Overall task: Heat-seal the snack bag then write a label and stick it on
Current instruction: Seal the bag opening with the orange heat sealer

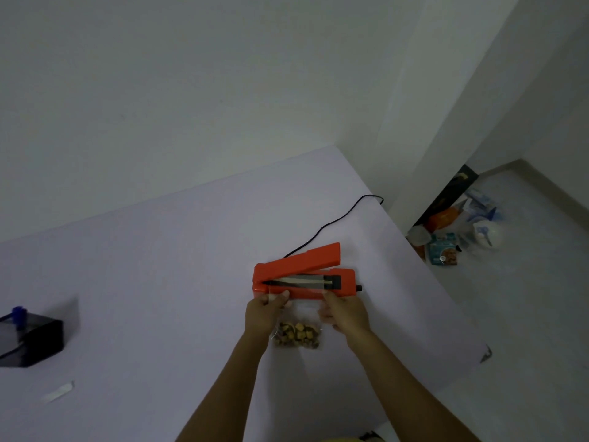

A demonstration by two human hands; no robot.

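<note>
An orange heat sealer (306, 275) sits on the white table (159, 266) with its lid arm raised, showing the dark sealing strip. A clear snack bag (298, 336) with brown pieces in its lower half lies just in front of it. The bag's top edge reaches the sealer's front. My left hand (266, 309) pinches the bag's upper left corner. My right hand (344, 312) holds the upper right corner. A white label strip (59, 391) lies at the table's near left.
A black cord (338, 220) runs from the sealer to the table's far right edge. A black holder (28, 339) with a blue-capped pen (18, 315) stands at the left. Packages and a cup (459, 231) clutter the floor to the right.
</note>
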